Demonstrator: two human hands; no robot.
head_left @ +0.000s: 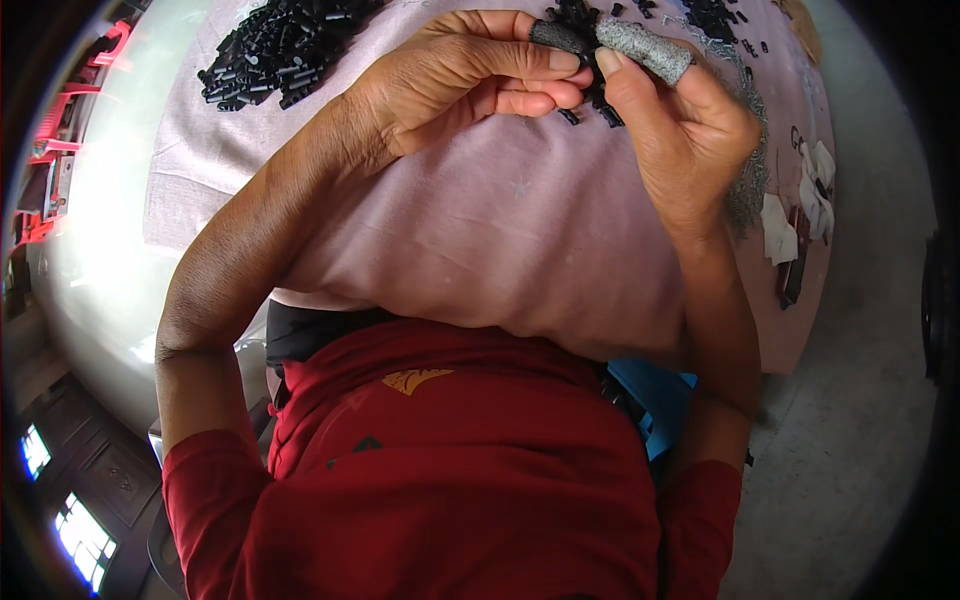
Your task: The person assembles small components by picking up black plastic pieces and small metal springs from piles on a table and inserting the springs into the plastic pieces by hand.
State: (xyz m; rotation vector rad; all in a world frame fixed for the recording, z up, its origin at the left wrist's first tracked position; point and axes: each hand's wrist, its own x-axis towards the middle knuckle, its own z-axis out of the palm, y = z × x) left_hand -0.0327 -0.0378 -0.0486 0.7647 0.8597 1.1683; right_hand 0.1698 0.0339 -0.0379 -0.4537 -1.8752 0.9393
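Nearest the camera: red shirt (450,480), both forearms rising from the lower edge toward a table draped in pale pink cloth (500,230). Left hand (450,75) and right hand (680,130) meet at the far middle of the cloth, fingertips touching. Both index fingers wear grey knitted finger cots (645,48). Left hand is closed in a thumb-and-finger pinch; right hand likewise pinched. Between the two pinches sit small black tube pieces (600,100), held just above the cloth; how many pieces, and which hand bears them, cannot be told. Judgement: work this fine goes best with the pinch kept at the very tips, cots on the piece rather than bare skin, hands kept low over the cloth so a dropped piece lands where it can be found, and the two ends lined up before any pressing. Further out: a heap of the same black pieces (285,45) on the cloth to the far left, well apart from the hands; a smaller scatter (715,15) at the far edge beyond the right hand. White rags (810,195) at the right edge. Grey floor (860,400) right of the table; red-framed object (60,110) far left.
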